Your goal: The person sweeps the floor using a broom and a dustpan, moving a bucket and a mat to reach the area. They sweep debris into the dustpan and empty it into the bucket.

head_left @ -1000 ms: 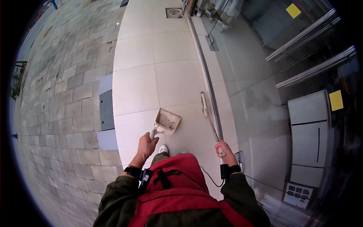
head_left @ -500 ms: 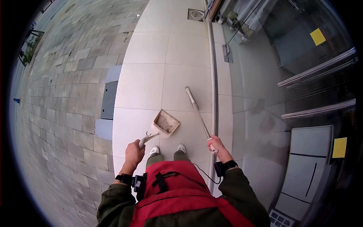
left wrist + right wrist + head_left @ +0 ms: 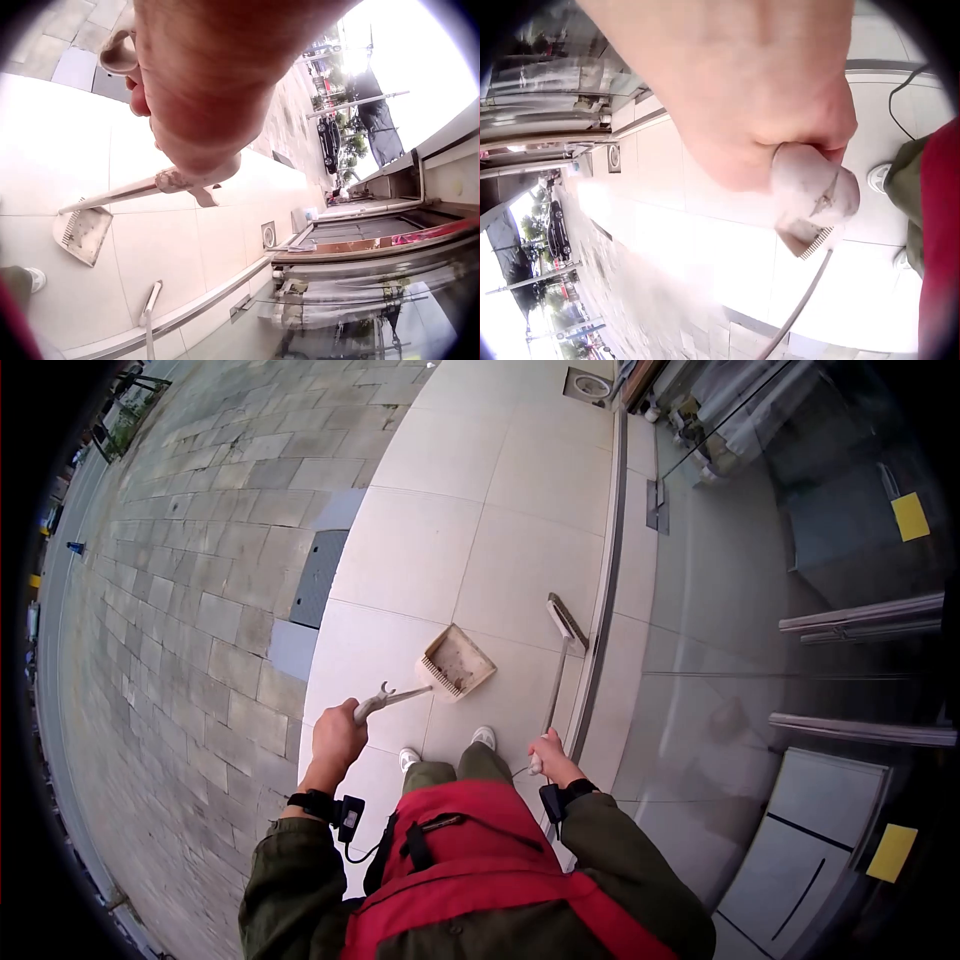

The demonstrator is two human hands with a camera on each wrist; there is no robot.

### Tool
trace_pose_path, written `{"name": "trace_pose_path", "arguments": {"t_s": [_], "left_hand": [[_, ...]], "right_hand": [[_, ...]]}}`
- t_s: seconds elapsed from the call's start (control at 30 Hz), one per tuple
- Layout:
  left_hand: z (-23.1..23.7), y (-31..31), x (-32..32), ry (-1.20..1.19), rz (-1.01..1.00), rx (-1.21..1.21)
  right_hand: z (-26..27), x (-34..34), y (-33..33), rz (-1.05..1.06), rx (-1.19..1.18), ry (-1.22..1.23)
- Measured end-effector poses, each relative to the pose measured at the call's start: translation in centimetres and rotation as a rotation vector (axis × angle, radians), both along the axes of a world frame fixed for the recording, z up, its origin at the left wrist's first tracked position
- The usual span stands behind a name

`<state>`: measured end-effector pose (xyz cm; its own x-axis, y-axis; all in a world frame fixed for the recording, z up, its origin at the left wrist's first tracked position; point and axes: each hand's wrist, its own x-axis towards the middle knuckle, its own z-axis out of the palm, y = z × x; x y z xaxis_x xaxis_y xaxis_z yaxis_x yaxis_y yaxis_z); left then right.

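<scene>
My left hand grips the pale hooked handle of a long-handled dustpan, which sits on the tiles ahead of my shoes. Bits of dirt lie in the pan, and a row of comb teeth runs along its near side. In my right hand is the upper end of a broom. Its narrow head is angled on the floor, right of the dustpan and close beside the metal door track. The right wrist view shows the rounded handle end poking out of the fist.
Along the right runs the metal track, with glass doors and long bar handles beyond. Grey paving borders the pale tiles on the left. A red bag hangs at my front, above two white shoes.
The broom head swings left, away from the track, then back right against it, turning as it goes. My left hand moves outward, tilting the dustpan handle; the pan keeps its place on the tiles.
</scene>
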<state>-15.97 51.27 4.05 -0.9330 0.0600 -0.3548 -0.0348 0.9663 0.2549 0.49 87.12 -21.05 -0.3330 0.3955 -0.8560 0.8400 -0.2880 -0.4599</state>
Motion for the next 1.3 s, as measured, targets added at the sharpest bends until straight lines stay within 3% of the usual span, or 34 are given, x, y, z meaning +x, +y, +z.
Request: {"name": "trace_pose_path", "arguments": {"t_s": [0.07,0.13,0.17,0.27,0.37,0.47,0.5,0.57,0.63,0.7,0.77,0.83,0.93,1.03,1.13,1.23,1.3], "left_hand": [[0.0,-0.1,0.2,0.01,-0.002,0.009],[0.2,-0.1,0.2,0.018,-0.012,0.016],[0.0,-0.4,0.4,0.024,-0.026,0.038],[-0.3,-1.1,1.0,0.021,-0.016,0.05],[-0.5,-1.7,1.4,0.019,-0.02,0.069],[-0.3,-1.9,1.6,0.004,-0.024,0.075],[0.0,-1.8,1.7,-0.023,-0.02,0.068],[0.1,-1.9,2.1,-0.032,-0.022,0.083],[0.1,-2.3,2.4,-0.047,-0.023,0.079],[0.1,-2.7,3.1,-0.046,-0.014,0.087],[-0.1,-3.3,3.9,-0.061,-0.018,0.09],[-0.4,-4.0,4.9,-0.079,-0.019,0.11],[-1.2,-5.9,7.1,-0.07,-0.011,0.202],[-1.4,-8.6,9.5,-0.037,0.057,0.338],[-0.4,-10.9,11.2,-0.013,0.154,0.404],[1.2,-14.0,12.4,0.002,0.204,0.418],[1.8,-16.0,13.6,-0.001,0.231,0.426]], "right_hand": [[8.0,0.2,0.0,-0.042,-0.263,0.021],[12.5,0.9,1.8,-0.172,-0.438,0.081],[14.1,1.8,4.0,-0.279,-0.479,0.132],[18.6,4.0,5.2,-0.26,-0.409,0.127],[19.1,5.7,4.0,-0.117,-0.253,0.077],[15.3,5.4,1.1,-0.069,-0.15,0.052],[13.8,4.3,0.1,-0.007,-0.21,0.022],[8.4,2.5,-1.8,-0.177,-0.467,0.01],[10.2,-0.4,-6.2,-0.215,-0.455,-0.029],[12.4,-0.5,-8.1,0.045,-0.358,0.084],[13.0,-0.1,-7.8,0.103,-0.382,0.183],[13.2,1.4,-4.2,-0.042,-0.529,0.26],[15.9,2.9,-2.4,-0.208,-0.548,0.244],[17.9,5.4,-3.2,-0.375,-0.427,0.24],[22.3,8.5,-2.2,0.264,-0.272,0.026],[22.4,9.3,-1.9,0.208,-0.162,-0.025],[19.0,9.4,-1.1,0.242,-0.251,-0.107]]}}
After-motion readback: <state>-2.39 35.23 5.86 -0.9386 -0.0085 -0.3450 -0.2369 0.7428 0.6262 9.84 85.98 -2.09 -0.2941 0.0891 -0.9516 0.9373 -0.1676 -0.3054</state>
